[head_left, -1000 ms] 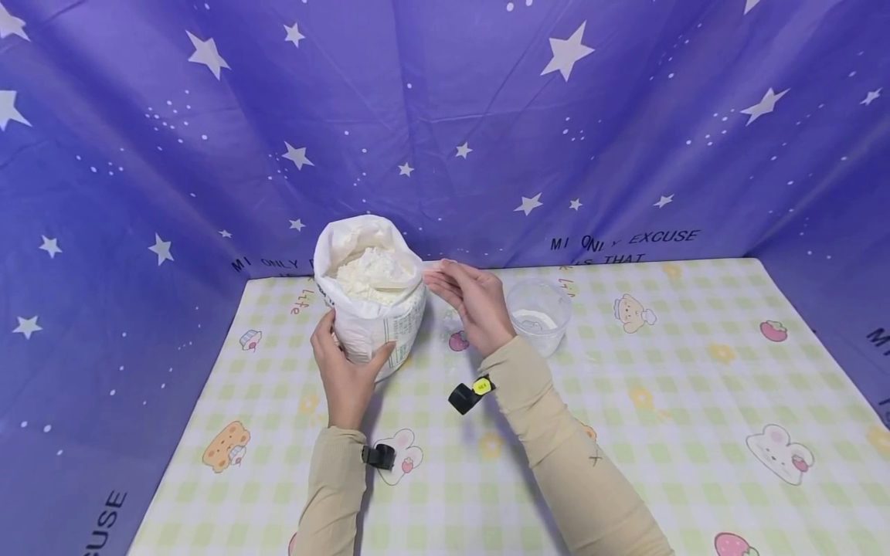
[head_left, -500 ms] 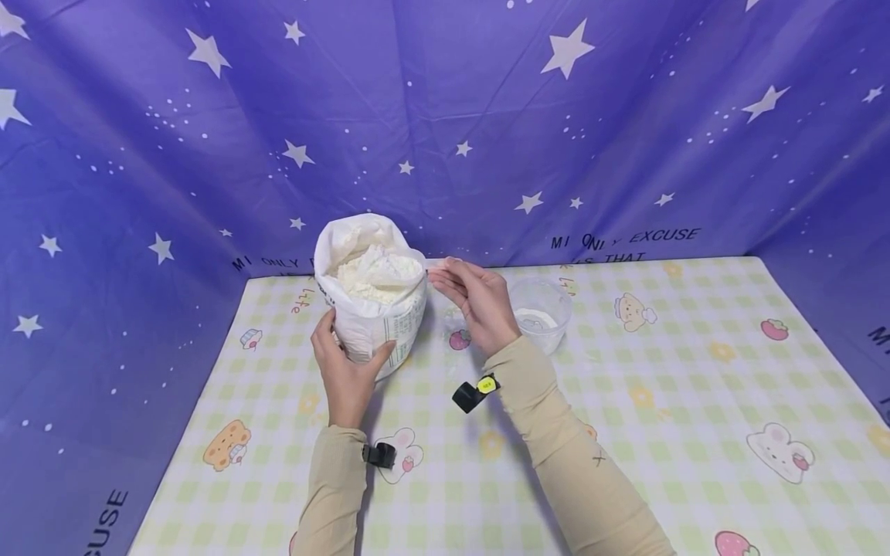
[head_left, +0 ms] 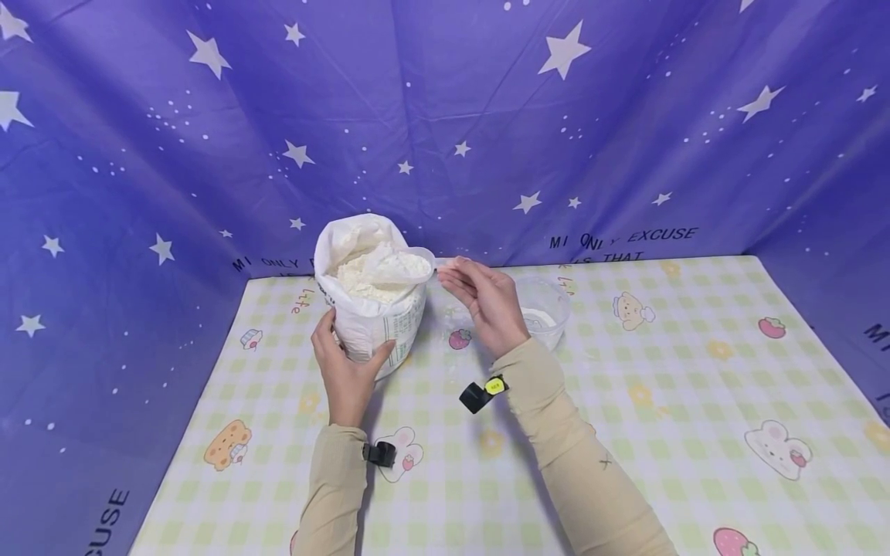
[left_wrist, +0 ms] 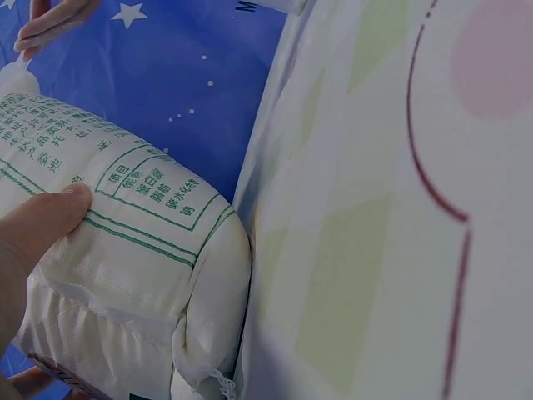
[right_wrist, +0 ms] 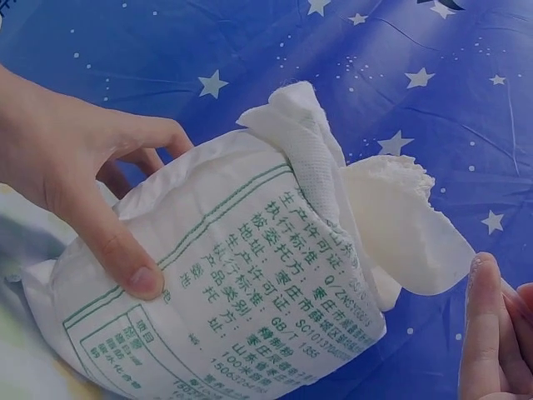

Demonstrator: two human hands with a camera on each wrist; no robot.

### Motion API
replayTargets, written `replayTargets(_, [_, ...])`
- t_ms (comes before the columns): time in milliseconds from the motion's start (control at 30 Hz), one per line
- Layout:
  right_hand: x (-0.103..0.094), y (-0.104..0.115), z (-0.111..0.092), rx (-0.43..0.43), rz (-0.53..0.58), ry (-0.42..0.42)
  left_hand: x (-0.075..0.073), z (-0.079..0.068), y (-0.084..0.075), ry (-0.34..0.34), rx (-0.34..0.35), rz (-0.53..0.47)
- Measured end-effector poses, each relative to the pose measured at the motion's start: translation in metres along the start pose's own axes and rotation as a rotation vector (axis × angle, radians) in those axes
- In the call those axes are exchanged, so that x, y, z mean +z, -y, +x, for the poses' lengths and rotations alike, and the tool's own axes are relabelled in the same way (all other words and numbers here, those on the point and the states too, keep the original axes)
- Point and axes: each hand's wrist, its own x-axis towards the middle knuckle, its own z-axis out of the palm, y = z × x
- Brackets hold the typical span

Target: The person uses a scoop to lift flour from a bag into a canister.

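A white cloth flour bag with green print stands open-topped at the table's back left, flour heaped in its mouth. My left hand grips the bag's near side, thumb on the front and fingers round the left. With my right hand I pinch the short handle of a translucent scoop. The scoop is heaped with flour and sits over the bag's right rim. In the right wrist view the loaded scoop juts out past the folded rim. Behind my right hand stands a clear plastic bowl with some white powder inside.
A checked cartoon-print cloth covers the table. Purple star-patterned curtain hangs along the back and both sides. Black wrist cameras sit on both cuffs, the right one jutting inward over the table.
My right hand has moved slightly right, drawing the scoop up out of the flour with a load in it. My left hand and the bag have stayed put.
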Motion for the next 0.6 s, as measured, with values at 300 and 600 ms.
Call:
replayTargets(300, [-0.012, 0.004, -0.004, 0.004, 0.043, 0.011, 0.0, -0.001, 0.0, 0.002, 0.003, -0.001])
replayTargets(600, [-0.023, 0.01, -0.008, 0.005, 0.074, 0.008, 0.0, -0.001, 0.0, 0.004, 0.002, 0.006])
